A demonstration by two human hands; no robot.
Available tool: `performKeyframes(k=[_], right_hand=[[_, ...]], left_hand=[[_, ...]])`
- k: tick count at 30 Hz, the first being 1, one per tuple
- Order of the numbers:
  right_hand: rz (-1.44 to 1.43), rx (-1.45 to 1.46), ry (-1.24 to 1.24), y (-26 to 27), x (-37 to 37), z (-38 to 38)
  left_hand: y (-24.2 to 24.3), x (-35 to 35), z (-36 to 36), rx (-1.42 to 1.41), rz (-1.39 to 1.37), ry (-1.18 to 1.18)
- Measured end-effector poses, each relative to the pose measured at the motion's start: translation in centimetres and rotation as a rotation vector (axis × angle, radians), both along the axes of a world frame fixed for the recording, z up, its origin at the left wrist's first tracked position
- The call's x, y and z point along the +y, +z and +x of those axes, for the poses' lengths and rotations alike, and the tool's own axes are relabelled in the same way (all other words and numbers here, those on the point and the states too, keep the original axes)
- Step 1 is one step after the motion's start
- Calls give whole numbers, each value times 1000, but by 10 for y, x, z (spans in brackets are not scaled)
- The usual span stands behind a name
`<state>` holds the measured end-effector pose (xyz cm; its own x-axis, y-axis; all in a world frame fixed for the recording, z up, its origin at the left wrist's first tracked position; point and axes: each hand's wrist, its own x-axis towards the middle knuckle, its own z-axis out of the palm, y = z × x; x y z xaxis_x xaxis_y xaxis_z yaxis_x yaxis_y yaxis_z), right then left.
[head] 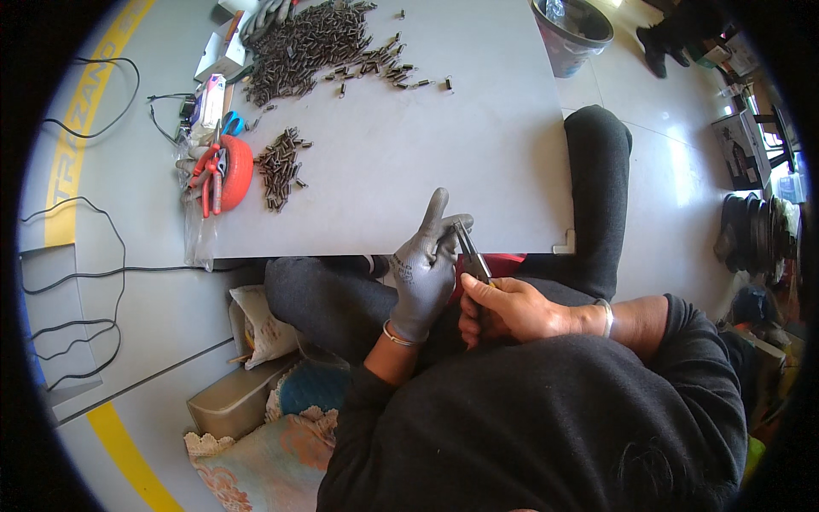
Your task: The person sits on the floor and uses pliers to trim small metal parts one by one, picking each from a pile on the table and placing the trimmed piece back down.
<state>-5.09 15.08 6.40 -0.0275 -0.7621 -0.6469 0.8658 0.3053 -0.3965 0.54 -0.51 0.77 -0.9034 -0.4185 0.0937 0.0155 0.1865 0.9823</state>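
Observation:
My left hand (422,272), in a grey coated work glove, is raised at the table's near edge with its index finger extended. Its thumb and fingers meet around the tips of long-nose pliers (472,253); whether a small part sits between them cannot be told. My bare right hand (505,310) is closed around the pliers' handles. On the grey table (409,173), a large heap of small metal coil springs (310,48) lies at the far left, with loose springs to its right. A smaller pile of springs (279,169) lies nearer.
Red-handled pliers (208,182) rest on a red round holder (238,173) at the table's left, beside blue-handled scissors (232,123) and a white box (221,51). A lined bin (572,38) stands past the right edge. Black cables (121,272) run at left. A person's legs (672,41) show at top right.

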Motion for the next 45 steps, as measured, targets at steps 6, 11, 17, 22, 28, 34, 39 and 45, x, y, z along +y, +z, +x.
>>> performKeyframes(k=[6,11,17,22,28,34,39,45], right_hand=[[-3,-47,17,2,-2,-3],[-67,-240,20,-1,3,-17],[-143,-352,-63,-11,8,-22],[-154,-336,-101,-9,15,-23],[-139,-376,-144,-10,14,-23],[-173,-355,-113,-12,9,-23],[-169,-345,-104,-13,12,-23],[-207,-288,-51,-19,11,-22]], left_hand=[[2,0,1,-44,33,5],[-10,-8,-17,27,446,113],[-16,-75,-102,132,-24,227],[-12,-129,-124,174,-549,352],[-11,-213,-68,-119,-1235,469],[-24,-234,-62,-189,-1367,391],[-20,-230,-63,-44,-1086,512],[-1,-167,-59,170,103,455]])
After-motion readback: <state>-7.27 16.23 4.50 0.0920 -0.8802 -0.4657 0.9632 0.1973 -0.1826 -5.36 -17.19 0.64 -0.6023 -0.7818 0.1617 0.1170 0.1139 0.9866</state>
